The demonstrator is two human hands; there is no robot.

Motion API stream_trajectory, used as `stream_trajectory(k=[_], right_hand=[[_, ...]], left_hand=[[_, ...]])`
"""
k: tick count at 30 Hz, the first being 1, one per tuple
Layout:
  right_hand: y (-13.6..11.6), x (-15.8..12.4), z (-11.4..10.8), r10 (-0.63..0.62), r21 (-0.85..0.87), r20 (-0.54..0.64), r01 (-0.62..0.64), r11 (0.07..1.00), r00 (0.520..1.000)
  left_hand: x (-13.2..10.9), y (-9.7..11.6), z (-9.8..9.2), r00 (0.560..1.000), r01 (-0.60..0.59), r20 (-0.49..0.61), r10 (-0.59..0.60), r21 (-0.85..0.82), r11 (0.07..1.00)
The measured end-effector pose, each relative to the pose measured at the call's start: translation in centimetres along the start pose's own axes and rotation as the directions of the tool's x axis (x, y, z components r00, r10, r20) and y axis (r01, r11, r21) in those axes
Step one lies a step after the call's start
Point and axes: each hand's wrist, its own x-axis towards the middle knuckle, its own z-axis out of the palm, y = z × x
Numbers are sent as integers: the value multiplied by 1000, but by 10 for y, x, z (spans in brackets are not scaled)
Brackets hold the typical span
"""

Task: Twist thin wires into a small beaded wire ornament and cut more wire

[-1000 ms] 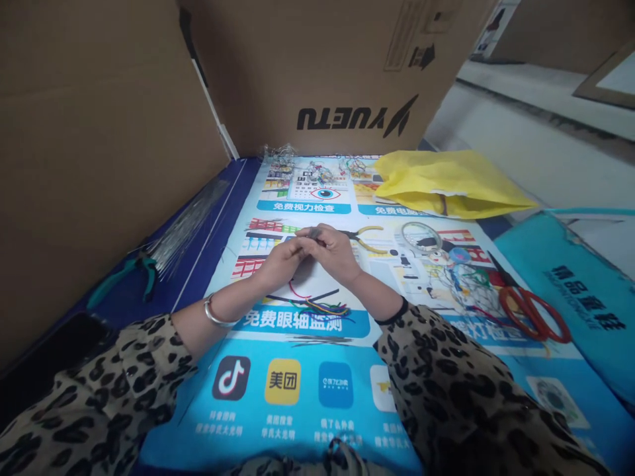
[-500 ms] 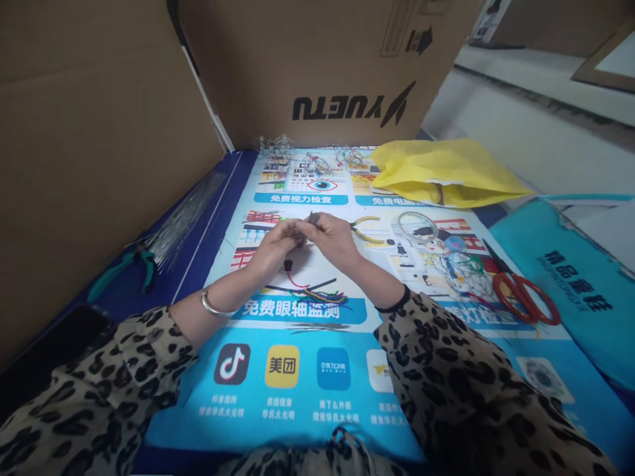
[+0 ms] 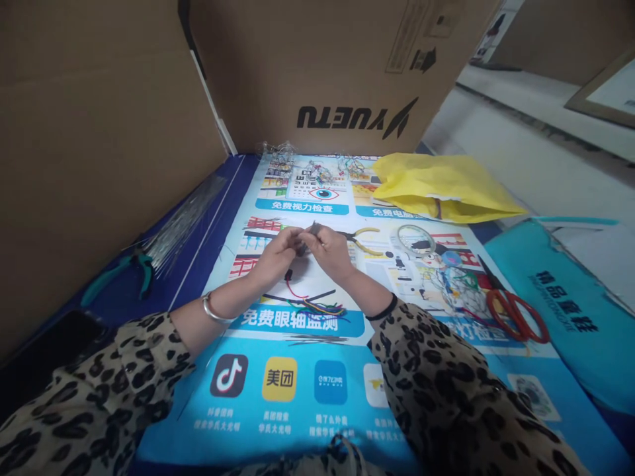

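Note:
My left hand (image 3: pixel 279 256) and my right hand (image 3: pixel 331 254) meet over the middle of the printed sheet, fingers closed and pinched together. A small dark grey piece (image 3: pixel 315 228) shows at the fingertips; most of it is hidden and I cannot tell its kind. Just below the hands is a small black piece (image 3: pixel 288 274) with a red wire trailing from it. Nearer to me lies a bundle of coloured wires (image 3: pixel 322 308), with thin dark strips (image 3: pixel 317 340) in front. Yellow-handled pliers (image 3: pixel 366 242) lie beyond my right hand, partly covered by it.
Red-handled scissors (image 3: pixel 518 317), a tape roll (image 3: pixel 415 239) and tangled wires (image 3: pixel 459 287) lie at right. Behind them are a yellow bag (image 3: pixel 446 185) and a teal bag (image 3: pixel 550 297). Teal-handled pliers (image 3: pixel 119 274) and thin metal wires (image 3: pixel 181 228) are at left. Cardboard (image 3: pixel 317 66) walls the back.
The camera view has tilted slightly, so the scene sits a little lower. My hands stay pinched together in the same place on the sheet, with only small finger shifts.

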Motion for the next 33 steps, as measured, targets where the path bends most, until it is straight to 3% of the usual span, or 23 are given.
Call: stream_trajectory(k=[10,22,33], right_hand=[[0,-1,3,-61,-96,43,65,993,997],[3,-1,6,-42,-147,68,52,988,997],[0,-3,9,-76,-249,42,84,965,996]], left_hand=[[0,0,0,1000,-6,2,5,105,994],[1,8,0,999,-6,-47,28,411,912],[0,2,-1,996,19,-87,15,381,925]])
